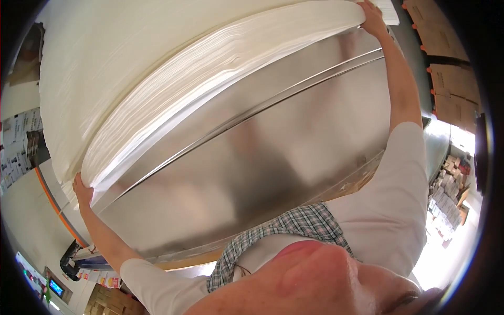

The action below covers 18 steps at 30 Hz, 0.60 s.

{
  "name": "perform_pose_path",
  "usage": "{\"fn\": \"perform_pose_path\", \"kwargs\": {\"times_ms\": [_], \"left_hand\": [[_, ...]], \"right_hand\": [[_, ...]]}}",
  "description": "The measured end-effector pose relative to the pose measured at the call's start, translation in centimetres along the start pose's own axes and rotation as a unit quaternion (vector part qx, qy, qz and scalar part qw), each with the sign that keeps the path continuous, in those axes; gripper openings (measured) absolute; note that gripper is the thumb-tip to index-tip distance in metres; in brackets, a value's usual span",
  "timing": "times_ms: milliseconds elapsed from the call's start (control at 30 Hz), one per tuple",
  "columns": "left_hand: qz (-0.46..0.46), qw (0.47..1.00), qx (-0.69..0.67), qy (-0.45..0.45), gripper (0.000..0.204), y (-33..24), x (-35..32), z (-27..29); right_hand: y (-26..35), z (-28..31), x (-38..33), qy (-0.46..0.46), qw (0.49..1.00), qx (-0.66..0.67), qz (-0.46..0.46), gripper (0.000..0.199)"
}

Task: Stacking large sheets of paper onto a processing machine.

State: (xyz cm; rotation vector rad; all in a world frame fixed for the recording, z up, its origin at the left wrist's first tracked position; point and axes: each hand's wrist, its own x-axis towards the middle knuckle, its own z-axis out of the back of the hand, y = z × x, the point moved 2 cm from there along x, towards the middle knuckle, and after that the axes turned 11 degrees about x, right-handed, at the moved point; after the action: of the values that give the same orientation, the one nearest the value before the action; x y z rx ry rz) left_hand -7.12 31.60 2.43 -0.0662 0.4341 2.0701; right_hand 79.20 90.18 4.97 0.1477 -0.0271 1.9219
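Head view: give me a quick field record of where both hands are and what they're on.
left hand: gripping the near-left corner of the paper stack
right hand: arm outstretched, gripping the far-right corner of the same stack
paper stack: thick pile of large white sheets, edges fanned along the side facing the person
support: shiny metal table with a raised ridge running along it
surroundings: cardboard boxes on the right
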Motion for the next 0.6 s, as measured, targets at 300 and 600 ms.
{"fn": "perform_pose_path", "kwargs": {"times_ms": [300,600], "left_hand": [[0.004,0.974,0.030,-0.223,0.078,1.6,-0.5,6.5],[0.003,0.954,0.041,-0.296,0.059,1.0,-17.7,12.4]], "right_hand": [[-15.8,8.2,1.8,-0.192,0.943,-0.027,0.270,0.075],[-17.0,11.0,-12.6,-0.116,0.978,-0.003,0.171,0.065]]}}
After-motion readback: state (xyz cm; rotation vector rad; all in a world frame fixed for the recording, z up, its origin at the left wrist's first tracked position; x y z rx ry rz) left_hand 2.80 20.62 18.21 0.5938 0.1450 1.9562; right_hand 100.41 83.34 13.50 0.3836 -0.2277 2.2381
